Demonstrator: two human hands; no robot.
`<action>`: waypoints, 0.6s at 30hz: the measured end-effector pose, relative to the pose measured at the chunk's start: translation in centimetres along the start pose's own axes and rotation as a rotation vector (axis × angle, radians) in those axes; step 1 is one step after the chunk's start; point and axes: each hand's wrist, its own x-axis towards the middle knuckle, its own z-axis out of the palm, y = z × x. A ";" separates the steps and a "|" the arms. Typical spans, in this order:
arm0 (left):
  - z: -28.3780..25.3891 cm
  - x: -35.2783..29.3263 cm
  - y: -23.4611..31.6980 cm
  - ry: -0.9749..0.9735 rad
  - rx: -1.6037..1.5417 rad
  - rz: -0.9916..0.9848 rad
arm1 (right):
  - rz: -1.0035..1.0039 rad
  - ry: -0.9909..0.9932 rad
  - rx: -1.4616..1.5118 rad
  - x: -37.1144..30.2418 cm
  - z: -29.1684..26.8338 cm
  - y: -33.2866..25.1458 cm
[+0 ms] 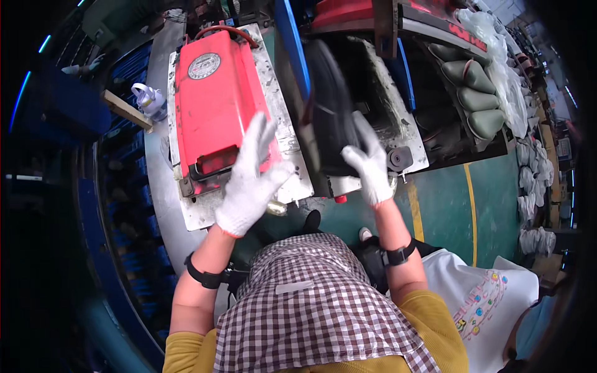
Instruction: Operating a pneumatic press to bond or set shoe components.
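A black shoe [331, 105], smeared by motion, stands lengthwise in front of the dark open bay of the right-hand machine. My right hand [371, 166], in a white knit glove, has its thumb across the shoe's near end and its fingers along the right side. The fingertips are partly hidden there. My left hand [247, 183], gloved alike, is spread and holds nothing. It hovers by the near right corner of a red machine cover [217, 105], apart from the shoe.
Grey-green shoe-shaped forms [479, 96] fill a rack at the right. A blue upright panel [292, 46] divides the two machines. A lidded bottle [149, 101] stands on the left metal ledge. Another person in a white printed shirt [463, 298] is close at my right.
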 end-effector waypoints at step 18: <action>9.6 23.5 12.2 -0.132 0.445 0.521 | 0.053 0.183 -1.254 18.8 -10.3 9.6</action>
